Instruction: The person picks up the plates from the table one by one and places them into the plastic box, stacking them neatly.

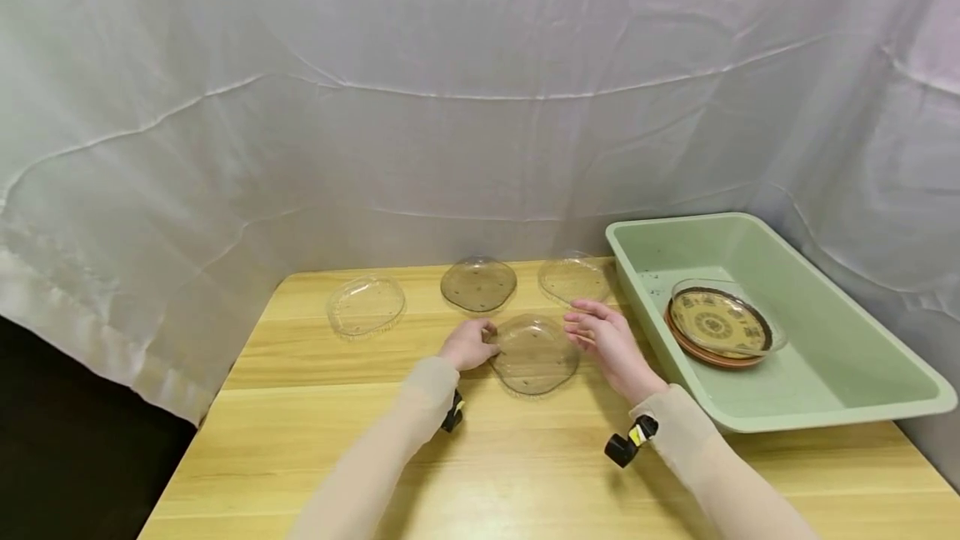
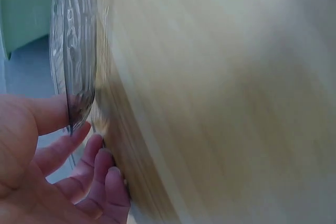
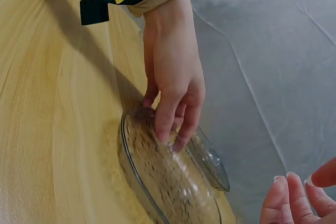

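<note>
A clear, faintly brown-tinted glass plate (image 1: 534, 361) with a wavy rim is at the middle of the table. My left hand (image 1: 468, 345) pinches its left edge. In the left wrist view the thumb (image 2: 50, 114) lies over the rim, with the other fingers beside and below it. My right hand (image 1: 611, 348) is off the plate's right side with fingers loosely bent and nothing in them. In the right wrist view, the right fingertips (image 3: 296, 195) show at the lower right, apart from the plate (image 3: 168, 177).
Behind it lie a darker glass plate (image 1: 478, 285) and a clear plate (image 1: 574, 277); another clear plate (image 1: 366, 307) lies at left. A green tub (image 1: 810, 422) on the right holds a yellow patterned plate (image 1: 716, 325), with clear and brown-rimmed dishes stacked around it. Grey curtains (image 1: 480, 157) hang behind the table.
</note>
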Demonstrator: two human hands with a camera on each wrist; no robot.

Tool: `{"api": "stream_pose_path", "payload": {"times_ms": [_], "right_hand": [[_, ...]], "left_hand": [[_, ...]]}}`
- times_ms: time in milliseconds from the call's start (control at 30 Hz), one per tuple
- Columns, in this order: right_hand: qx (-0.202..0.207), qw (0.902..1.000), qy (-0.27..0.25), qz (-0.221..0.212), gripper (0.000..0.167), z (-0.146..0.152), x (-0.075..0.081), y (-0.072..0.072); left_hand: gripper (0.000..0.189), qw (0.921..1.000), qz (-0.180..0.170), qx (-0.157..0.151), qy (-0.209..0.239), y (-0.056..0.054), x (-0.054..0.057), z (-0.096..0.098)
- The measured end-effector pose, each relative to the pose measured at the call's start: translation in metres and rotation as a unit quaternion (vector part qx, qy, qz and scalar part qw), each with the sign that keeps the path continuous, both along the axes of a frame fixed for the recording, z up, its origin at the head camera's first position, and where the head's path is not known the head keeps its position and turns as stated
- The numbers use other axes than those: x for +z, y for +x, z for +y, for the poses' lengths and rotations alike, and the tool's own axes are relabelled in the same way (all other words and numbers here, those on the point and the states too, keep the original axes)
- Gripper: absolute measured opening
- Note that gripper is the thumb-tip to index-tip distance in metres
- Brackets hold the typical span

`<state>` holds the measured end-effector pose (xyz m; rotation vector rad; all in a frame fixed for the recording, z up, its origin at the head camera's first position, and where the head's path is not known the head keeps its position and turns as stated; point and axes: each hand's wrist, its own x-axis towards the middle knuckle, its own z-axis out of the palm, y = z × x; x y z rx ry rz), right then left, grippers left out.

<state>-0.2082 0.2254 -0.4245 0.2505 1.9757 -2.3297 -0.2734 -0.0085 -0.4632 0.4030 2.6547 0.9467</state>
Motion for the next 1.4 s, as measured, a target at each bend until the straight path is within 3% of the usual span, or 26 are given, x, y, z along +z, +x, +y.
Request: {"api": "stream_pose_path", "payload": {"times_ms": [200,467,600,733,900,1100,1400], "right_hand": [[0.009,0.9997,0.003,-0.02,0.037,-0.003,-0.005,-0.004],[0.029,0.9979,-0.02,-0.055,0.051,-0.008,-0.01,-0.009],[0.032,0.9959,-0.041,-0.074,0.054,-0.013,-0.013,-0.01],[0.031,0.9948,-0.05,-0.084,0.055,-0.018,-0.017,-0.011],[0.026,0.9946,-0.047,-0.089,0.056,-0.022,-0.021,-0.011],[0.008,0.9946,-0.041,-0.095,0.054,-0.025,-0.028,-0.016],[-0.006,0.9951,-0.022,-0.096,0.052,-0.028,-0.039,-0.019]], "left_hand": [[0.034,0.9998,-0.01,-0.015,-0.003,-0.001,0.004,-0.021],[0.028,0.9989,0.006,-0.035,-0.031,-0.006,0.005,-0.04],[0.028,0.9991,0.01,-0.026,-0.033,-0.007,0.003,-0.046],[0.026,0.9992,0.014,0.003,-0.037,-0.005,0.0,-0.049],[0.032,0.9954,0.036,0.031,-0.083,0.0,-0.002,-0.048],[0.033,0.9897,0.055,0.047,-0.123,0.001,-0.005,-0.044],[0.033,0.985,0.065,0.044,-0.154,0.001,-0.007,-0.04]]}}
